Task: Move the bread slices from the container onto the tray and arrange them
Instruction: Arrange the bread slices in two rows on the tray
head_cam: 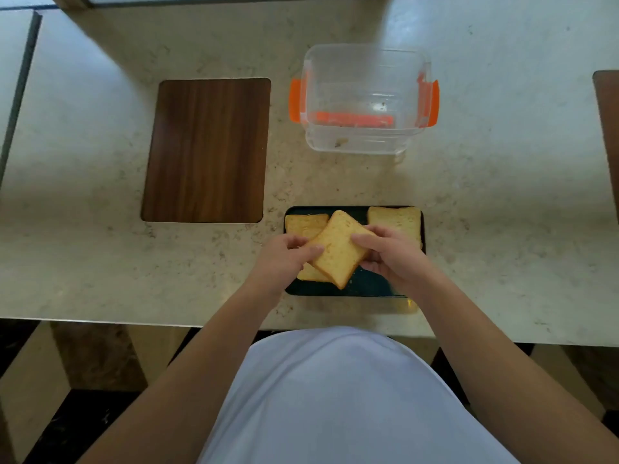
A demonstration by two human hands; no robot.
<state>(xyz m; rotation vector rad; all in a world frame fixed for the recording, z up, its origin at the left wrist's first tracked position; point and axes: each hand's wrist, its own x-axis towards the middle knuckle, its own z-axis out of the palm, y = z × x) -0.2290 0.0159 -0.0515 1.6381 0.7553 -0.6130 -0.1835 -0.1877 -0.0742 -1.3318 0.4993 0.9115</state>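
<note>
**Last slice held over the tray**

Pale stone bench (469, 212) fills the frame, with a dark wooden board (207, 150) set into it at upper left of centre. We hold one bread slice (338, 249) above the black tray (365, 286) at lower centre. Our left hand (284, 259) pinches its left edge, and our right hand (392, 256) pinches its right edge, fingers (361, 241) closed over the crust. Gripping from both sides keeps the soft slice flat and lets us turn it; it sits skewed like a diamond, probably because we are lining it up with a bare spot on the tray.

Three other slices lie on the tray: one at its upper left (306, 224), one at its upper right (395, 221), and one mostly hidden beneath the held slice. Above the tray, the clear plastic container (365, 98) with orange clips (294, 100) stands open and holds only crumbs, so we judge the moving nearly finished and the arranging left.
</note>
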